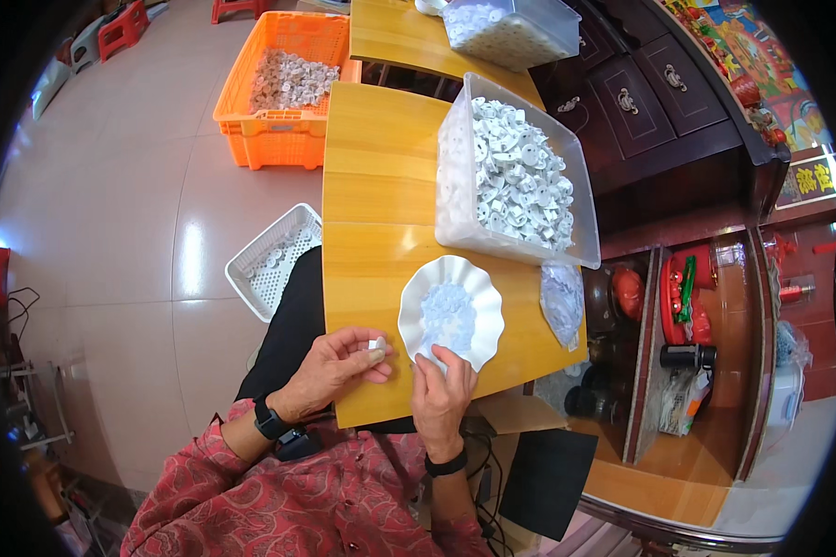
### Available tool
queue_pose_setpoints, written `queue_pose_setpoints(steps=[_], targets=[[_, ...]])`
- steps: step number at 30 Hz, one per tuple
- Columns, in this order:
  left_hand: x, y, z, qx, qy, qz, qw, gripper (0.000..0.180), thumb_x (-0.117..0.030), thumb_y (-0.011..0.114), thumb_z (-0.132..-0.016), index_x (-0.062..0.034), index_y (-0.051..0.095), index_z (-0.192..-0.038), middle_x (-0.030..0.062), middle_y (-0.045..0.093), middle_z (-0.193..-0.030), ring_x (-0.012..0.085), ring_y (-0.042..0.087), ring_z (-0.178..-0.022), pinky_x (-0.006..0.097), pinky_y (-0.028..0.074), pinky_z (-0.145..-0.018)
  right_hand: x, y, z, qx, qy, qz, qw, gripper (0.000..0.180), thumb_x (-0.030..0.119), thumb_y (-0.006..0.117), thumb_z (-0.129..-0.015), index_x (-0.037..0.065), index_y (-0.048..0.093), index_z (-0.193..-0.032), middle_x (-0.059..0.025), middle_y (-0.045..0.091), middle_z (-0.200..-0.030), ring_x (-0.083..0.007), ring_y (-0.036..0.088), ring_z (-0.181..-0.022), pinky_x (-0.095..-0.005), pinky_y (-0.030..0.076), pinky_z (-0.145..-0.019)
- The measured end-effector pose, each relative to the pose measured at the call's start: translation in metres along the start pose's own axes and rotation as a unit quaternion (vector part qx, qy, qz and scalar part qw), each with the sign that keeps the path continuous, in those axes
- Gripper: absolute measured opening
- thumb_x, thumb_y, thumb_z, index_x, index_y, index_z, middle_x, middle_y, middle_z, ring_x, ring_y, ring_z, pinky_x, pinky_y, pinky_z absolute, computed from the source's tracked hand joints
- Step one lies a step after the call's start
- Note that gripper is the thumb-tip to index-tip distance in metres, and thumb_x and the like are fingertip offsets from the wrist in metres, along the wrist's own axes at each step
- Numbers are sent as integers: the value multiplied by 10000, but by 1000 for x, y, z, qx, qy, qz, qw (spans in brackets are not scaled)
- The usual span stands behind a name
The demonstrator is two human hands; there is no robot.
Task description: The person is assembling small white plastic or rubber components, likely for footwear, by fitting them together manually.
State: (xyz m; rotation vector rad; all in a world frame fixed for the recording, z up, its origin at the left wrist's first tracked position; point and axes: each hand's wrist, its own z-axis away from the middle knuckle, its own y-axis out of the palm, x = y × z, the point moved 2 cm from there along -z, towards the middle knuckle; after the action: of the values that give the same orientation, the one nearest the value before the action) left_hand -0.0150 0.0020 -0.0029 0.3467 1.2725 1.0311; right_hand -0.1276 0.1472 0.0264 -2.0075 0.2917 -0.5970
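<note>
Pinching a small white blocky piece, left hand; right hand at white scalloped dish, grip unclear

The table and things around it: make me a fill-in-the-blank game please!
1. A small white part is in the person's ____ hand.
2. The wavy dish at the right hand is coloured ____.
3. The crate on the floor is coloured ____.
4. The table is to the ____ of the white basket.
Missing words: left; white; orange; right.
</note>
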Motion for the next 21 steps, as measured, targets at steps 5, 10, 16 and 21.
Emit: queue_pose_setpoints(steps=[5, 10, 16, 21], targets=[[-1, 4, -1, 12, -1, 2, 1000, 287, -99, 610, -956, 36, 567, -1205, 127, 653, -1096, 187, 670, -948, 300, 564, -854, 5, -3, 0, -34, 35, -68, 997, 139, -1, 726, -748, 62, 688, -866, -78, 624, -1008, -279, 594, -929, -404, 446, -821], [3, 3, -2, 56, -15, 47, 997, 311, -95, 601, -959, 24, 558, -1242, 116, 640, -1112, 192, 669, -966, 296, 557, -881, 0, -5, 1, -38, 181, -275, 943, 72, 2, 712, -817, 40, 675, -865, -68, 657, -901, -201, 643, -822, -299, 500, -691], [9, 4, -4, 90, -33, 101, 990, 335, -80, 589, -961, 23, 544, -1277, 119, 628, -1153, 185, 661, -992, 287, 556, -895, 3, -7, -1, 28, 351, -462, 814, 112, 33, 634, -923, -33, 674, -1006, -30, 651, -915, -102, 634, -791, -220, 500, -661], [11, 3, -4, 100, -39, 126, 986, 334, -81, 590, -961, 25, 546, -1275, 125, 626, -1167, 188, 655, -1015, 286, 554, -903, 5, -7, -4, 46, 286, -442, 849, 172, 23, 620, -929, -20, 682, -1083, -52, 635, -977, -107, 633, -786, -222, 499, -646]])
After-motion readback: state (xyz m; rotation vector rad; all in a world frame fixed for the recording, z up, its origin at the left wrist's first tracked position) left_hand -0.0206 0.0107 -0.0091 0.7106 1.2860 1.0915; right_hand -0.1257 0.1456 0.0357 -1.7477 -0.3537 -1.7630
